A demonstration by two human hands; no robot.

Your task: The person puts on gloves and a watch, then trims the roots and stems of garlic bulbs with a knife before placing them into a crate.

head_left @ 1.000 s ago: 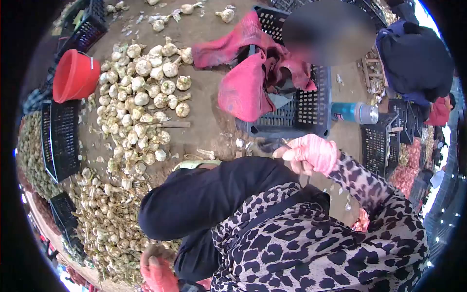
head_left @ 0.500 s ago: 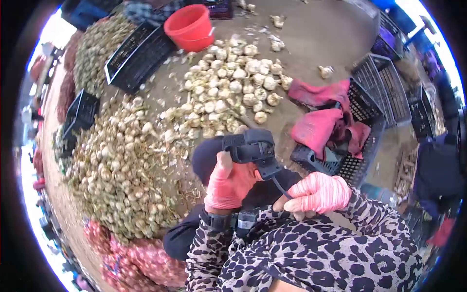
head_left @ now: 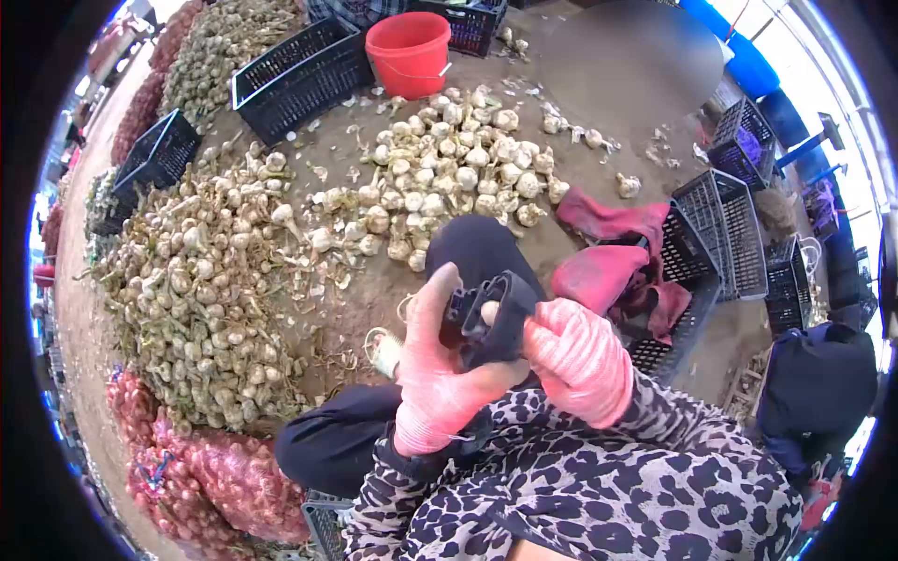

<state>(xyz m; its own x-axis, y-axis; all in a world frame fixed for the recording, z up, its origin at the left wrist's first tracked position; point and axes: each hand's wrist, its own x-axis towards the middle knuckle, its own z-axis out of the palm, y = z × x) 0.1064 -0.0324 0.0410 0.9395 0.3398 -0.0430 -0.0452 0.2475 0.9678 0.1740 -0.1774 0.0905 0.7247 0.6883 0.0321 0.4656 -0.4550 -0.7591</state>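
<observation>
In front of my knees, both of my hands are on a black strap-like device (head_left: pixel 500 323). My left hand (head_left: pixel 440 379), in a pink glove, has its thumb up and its fingers round the device's lower left side. From the right, my right hand (head_left: pixel 580 360), also pink-gloved, pinches the device's right edge. The device hides some fingertips. Beyond my knee lies a spread of garlic bulbs (head_left: pixel 444 173), and a larger garlic heap (head_left: pixel 206 290) rises to the left.
A red bucket (head_left: pixel 410 58) stands beside a black crate (head_left: pixel 301 82) at the back. Pink cloth (head_left: pixel 603 274) drapes over a crate at the right. Filled red net bags (head_left: pixel 243 477) lie lower left. A dark-clothed person (head_left: pixel 816 383) is at the far right.
The view has swung left. My left hand has come up from the lower edge to the black device, which has turned between my hands. My right hand has moved onto the device from its thin cord.
</observation>
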